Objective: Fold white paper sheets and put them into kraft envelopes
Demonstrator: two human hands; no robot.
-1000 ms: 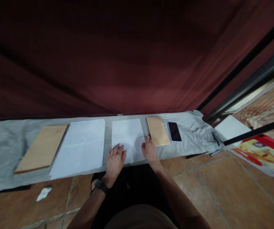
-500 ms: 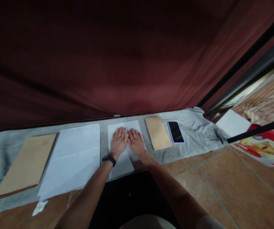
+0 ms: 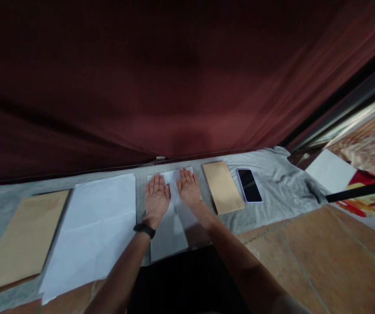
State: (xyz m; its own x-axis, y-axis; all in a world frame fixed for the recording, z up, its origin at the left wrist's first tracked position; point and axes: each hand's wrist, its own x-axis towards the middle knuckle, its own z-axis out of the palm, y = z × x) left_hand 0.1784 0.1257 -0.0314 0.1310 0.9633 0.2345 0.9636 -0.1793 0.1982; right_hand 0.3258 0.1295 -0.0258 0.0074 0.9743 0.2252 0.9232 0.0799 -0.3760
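A white sheet of paper (image 3: 167, 237) lies in front of me on a grey cloth. My left hand (image 3: 157, 197) rests flat on its left side, fingers stretched out, with a black band round the wrist. On the upper right part of the same sheet lies my right hand (image 3: 189, 188), palm down and fingers extended. A gap of white paper shows between the two hands. To the left is a stack of larger white sheets (image 3: 92, 226), and to the right a small brown envelope (image 3: 224, 187).
Large brown envelopes (image 3: 24, 235) lie at the far left. A phone (image 3: 249, 185) with a dark screen lies right of the small envelope. The grey cloth (image 3: 282, 183) is wrinkled at the right. A dark red curtain (image 3: 187, 100) hangs behind, and tiled floor (image 3: 288, 248) is in front.
My hands have moved apart on the paper, the left one to the left and the right one slightly to the right. Both remain flat. The view has shifted a little closer.
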